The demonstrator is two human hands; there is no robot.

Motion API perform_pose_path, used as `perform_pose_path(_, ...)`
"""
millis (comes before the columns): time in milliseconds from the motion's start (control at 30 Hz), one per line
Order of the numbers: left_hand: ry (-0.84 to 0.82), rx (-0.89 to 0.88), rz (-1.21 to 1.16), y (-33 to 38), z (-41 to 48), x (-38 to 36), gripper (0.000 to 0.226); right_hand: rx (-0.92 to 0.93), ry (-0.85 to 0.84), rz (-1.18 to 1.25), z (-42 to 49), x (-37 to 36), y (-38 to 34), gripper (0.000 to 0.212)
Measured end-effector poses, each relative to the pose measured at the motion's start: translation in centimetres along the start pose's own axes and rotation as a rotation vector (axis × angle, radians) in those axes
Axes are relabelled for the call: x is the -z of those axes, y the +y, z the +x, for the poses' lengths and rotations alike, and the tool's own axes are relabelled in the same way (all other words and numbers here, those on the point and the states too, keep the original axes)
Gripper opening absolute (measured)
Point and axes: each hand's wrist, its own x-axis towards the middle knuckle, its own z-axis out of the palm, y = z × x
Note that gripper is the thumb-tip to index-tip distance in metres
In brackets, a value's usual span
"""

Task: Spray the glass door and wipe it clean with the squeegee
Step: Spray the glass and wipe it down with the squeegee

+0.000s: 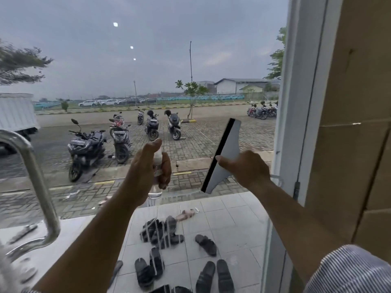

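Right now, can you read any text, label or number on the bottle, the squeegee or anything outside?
No text can be read.
spray bottle: no label readable; the left hand covers most of it.
squeegee: plain, no marking.
motorcycles: plates too blurred to read.

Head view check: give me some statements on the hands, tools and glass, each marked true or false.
1. The left hand holds the spray bottle. True.
2. The right hand holds a cloth. False: it holds the squeegee.
3. The squeegee's black blade edge faces left. True.
4. The door handle is at the right of the glass. False: it is at the left.
5. Liquid streaks run down the glass door low in the view. True.
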Motion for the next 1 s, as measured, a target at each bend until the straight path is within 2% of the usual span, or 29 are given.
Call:
perform_pose_path(167,-0.013,0.008,0.004,-0.7,0.5,-2.5,0.059,-0.087,-0.025,0.188,-0.1,-0.9,2.6,0.065)
perform_pose_path(267,0.002,0.018,0.012,-0.9,0.5,-3.1,0.059,-0.076,-0.001,0.288,-0.1,-0.7,2.0,0.059)
perform_pose_path(400,0.026,0.011,0.025,-0.5,0.7,-3.3,0.059,-0.07,0.039,0.735,1.7,2.2,-1.3,0.051)
perform_pose_path(500,0.033,0.005,0.022,0.1,1.2,-3.4,0.058,-0.12,0.03,0.941,3.9,5.0,-4.0,0.046)
perform_pose_path(700,0.023,-0.023,0.025,0.2,2.1,-3.5,0.057,-0.271,0.014,1.039,4.4,4.5,-4.6,0.051)
perform_pose_path(833,0.01,-0.014,0.008,-0.6,2.6,-4.0,0.055,-0.388,-0.026,1.085,1.8,0.4,-2.5,0.056)
perform_pose_path(1000,-0.015,0.019,0.001,-2.2,2.8,-4.8,0.056,-0.526,0.025,1.107,-2.0,-5.2,-0.2,0.056)
